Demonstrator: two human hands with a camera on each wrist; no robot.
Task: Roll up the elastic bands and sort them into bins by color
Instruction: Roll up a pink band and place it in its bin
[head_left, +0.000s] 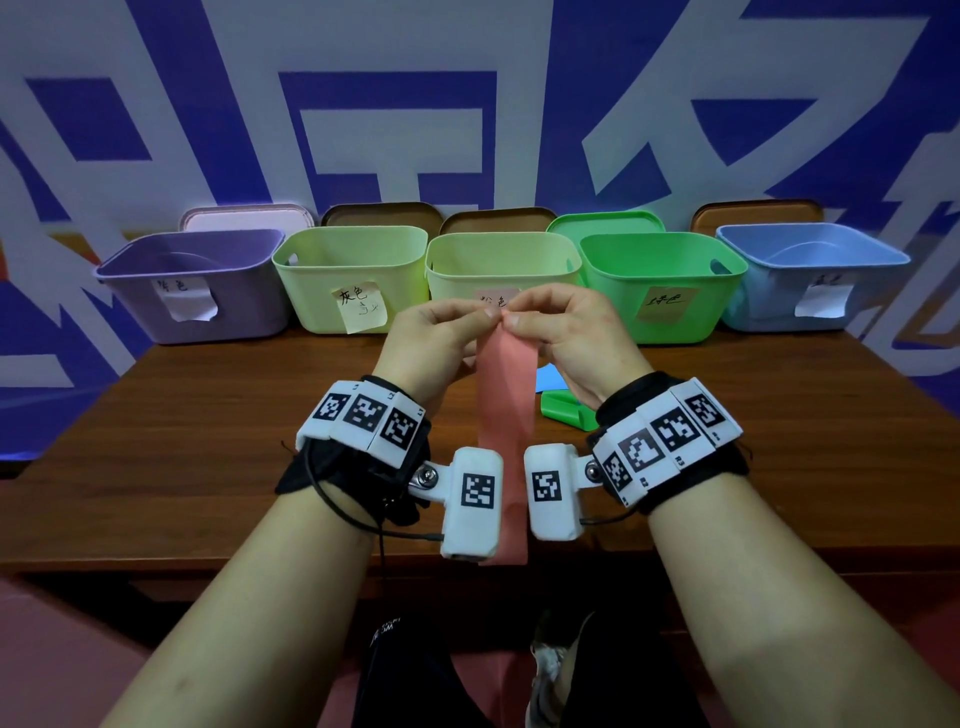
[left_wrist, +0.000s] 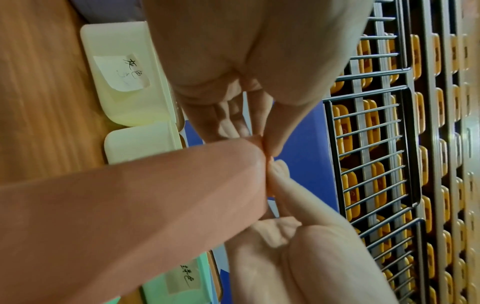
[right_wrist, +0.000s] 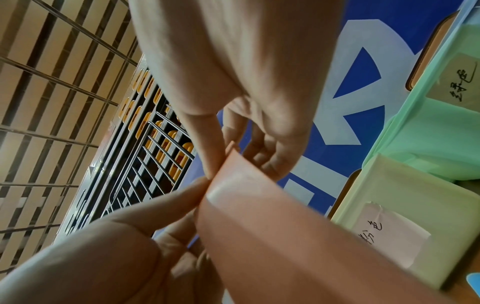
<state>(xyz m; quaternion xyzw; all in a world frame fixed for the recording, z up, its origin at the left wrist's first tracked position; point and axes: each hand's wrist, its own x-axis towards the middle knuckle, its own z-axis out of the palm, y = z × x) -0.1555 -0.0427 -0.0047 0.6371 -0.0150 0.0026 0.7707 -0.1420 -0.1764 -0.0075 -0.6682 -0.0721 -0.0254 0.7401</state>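
Observation:
A long pink elastic band (head_left: 506, 395) hangs flat and unrolled from my two hands, held up above the table. My left hand (head_left: 480, 314) and right hand (head_left: 514, 318) pinch its top edge side by side, thumbs against forefingers. The band's lower end drops between my wrist cameras, past the table's front edge. In the left wrist view the left hand (left_wrist: 269, 145) nips the edge of the pink band (left_wrist: 130, 205). The right wrist view has the right hand (right_wrist: 217, 164) pinching the same pink band (right_wrist: 285, 236). Just behind my hands stands the pale yellow bin (head_left: 498, 260) with a pink label.
Along the back of the wooden table (head_left: 208, 415) stands a row of labelled bins: purple (head_left: 192, 286), light green (head_left: 348, 275), green (head_left: 660, 286) and blue (head_left: 810, 275), with lids leaning behind them. A green band (head_left: 563, 410) and a blue band (head_left: 550, 376) lie under my right hand.

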